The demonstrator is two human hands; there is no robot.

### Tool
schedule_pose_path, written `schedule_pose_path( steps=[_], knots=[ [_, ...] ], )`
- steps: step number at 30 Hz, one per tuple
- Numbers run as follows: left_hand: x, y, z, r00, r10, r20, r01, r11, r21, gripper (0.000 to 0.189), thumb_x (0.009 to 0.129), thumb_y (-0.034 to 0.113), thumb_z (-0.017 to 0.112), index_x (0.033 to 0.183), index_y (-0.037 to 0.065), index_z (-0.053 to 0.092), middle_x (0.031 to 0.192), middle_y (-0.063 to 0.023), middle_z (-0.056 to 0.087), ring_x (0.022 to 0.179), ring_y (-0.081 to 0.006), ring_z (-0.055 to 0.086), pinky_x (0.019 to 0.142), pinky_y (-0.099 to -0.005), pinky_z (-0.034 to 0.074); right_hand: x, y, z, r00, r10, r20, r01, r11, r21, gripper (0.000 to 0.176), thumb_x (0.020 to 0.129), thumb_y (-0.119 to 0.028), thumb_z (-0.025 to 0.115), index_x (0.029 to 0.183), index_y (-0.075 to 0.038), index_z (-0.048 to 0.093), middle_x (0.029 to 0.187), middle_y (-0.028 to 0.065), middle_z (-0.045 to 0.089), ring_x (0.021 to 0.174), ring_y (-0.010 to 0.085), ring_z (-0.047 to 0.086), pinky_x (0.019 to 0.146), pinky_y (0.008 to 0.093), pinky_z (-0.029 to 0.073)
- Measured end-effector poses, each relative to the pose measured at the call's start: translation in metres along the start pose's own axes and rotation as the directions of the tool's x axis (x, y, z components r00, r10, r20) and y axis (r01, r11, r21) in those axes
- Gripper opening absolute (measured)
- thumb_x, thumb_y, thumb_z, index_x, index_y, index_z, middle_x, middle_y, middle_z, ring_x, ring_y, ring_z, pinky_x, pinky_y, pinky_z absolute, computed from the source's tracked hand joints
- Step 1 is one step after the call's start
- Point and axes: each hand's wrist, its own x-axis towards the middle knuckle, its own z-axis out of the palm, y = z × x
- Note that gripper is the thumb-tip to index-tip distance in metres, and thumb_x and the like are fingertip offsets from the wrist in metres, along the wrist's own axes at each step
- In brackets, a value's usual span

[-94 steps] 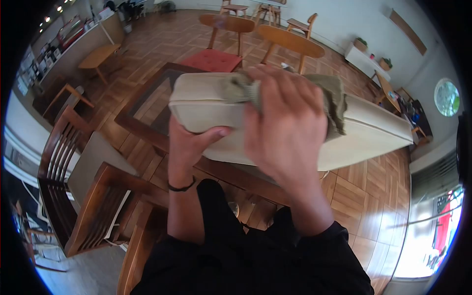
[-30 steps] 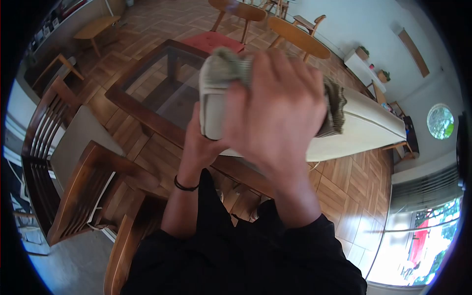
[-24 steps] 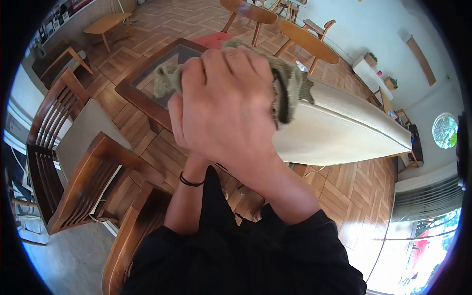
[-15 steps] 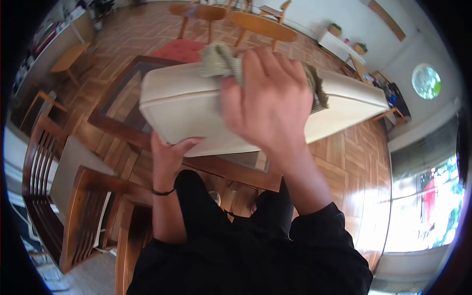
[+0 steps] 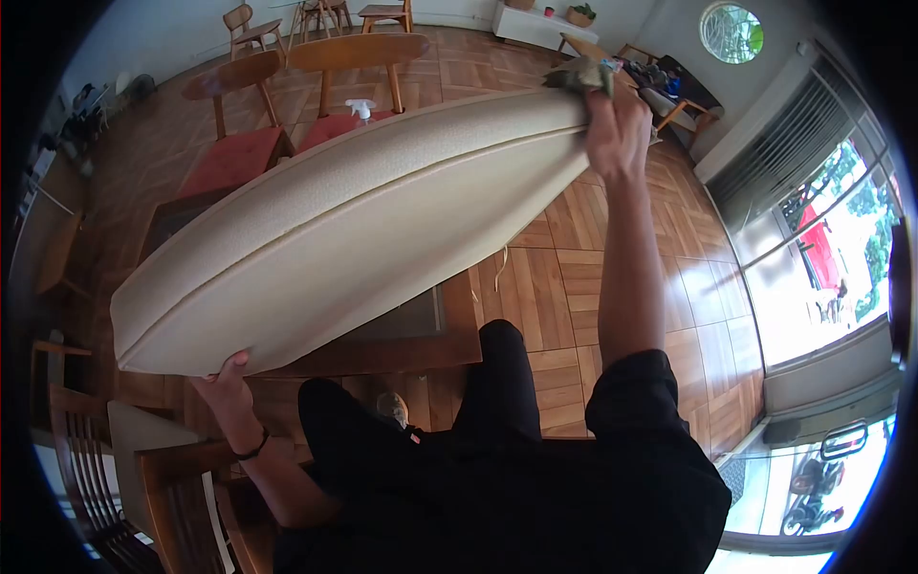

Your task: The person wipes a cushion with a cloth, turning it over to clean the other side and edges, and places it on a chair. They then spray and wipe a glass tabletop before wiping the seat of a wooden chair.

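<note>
A long cream seat cushion (image 5: 344, 230) with a piped seam is tilted up over the table, stretching from lower left to upper right. My left hand (image 5: 228, 383) grips its lower left edge, thumb on the near face and the other fingers hidden beneath. At the far right end, my right hand (image 5: 622, 134) is closed on a greenish striped cloth (image 5: 581, 77), which lies against the cushion's upper edge. A thin tie string (image 5: 501, 268) dangles from the cushion's underside.
Below the cushion is a wooden table (image 5: 382, 356) with a dark glass panel. A white spray bottle (image 5: 361, 109) stands by chairs with red seats (image 5: 234, 161). Slatted wooden chairs (image 5: 86, 459) are at my left, and a glass door (image 5: 813, 239) is at the right.
My right hand has slid the cloth along the top edge to the cushion's far right end. The view has turned right, and the cushion now slants more, its left end lower and nearer.
</note>
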Motion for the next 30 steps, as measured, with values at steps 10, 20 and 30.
schedule_pose_path(
  steps=[10,20,30],
  knots=[
    [0.006,0.022,0.014,0.993,-0.03,0.112,0.024,0.998,0.059,0.054,0.072,0.016,0.092,0.114,-0.002,0.064,0.109,-0.0056,0.067,0.1,-0.0155,0.062,0.093,-0.03,0.048,0.005,-0.021,0.023,0.999,0.037,-0.023,-0.036,0.999,0.031,0.026,0.085,-0.021,0.05,0.086,0.001,0.063,0.083,0.0216,0.064,0.079,0.0436,0.057,0.075,0.0478,0.045],
    [0.009,0.065,0.037,0.962,-0.162,0.219,0.141,0.984,0.106,0.045,0.075,0.002,0.085,0.115,-0.002,0.065,0.108,-0.0067,0.07,0.095,-0.0137,0.064,0.086,-0.0284,0.051,-0.01,-0.233,0.08,0.933,-0.354,-0.062,0.357,0.894,0.272,0.021,0.076,-0.02,0.053,0.077,0.0,0.061,0.078,0.0173,0.062,0.071,0.0332,0.058,0.071,0.0434,0.043],
    [0.016,0.066,0.041,0.965,0.161,0.207,-0.217,0.932,0.29,0.07,0.076,0.01,0.086,0.134,0.0,0.05,0.125,-0.0117,0.063,0.114,-0.0178,0.059,0.099,-0.0353,0.046,-0.027,-0.377,0.091,0.852,-0.521,0.054,0.46,0.792,0.402,0.02,0.07,-0.02,0.064,0.079,-0.003,0.064,0.08,0.0126,0.059,0.071,0.0278,0.058,0.071,0.0405,0.042]
  ],
)
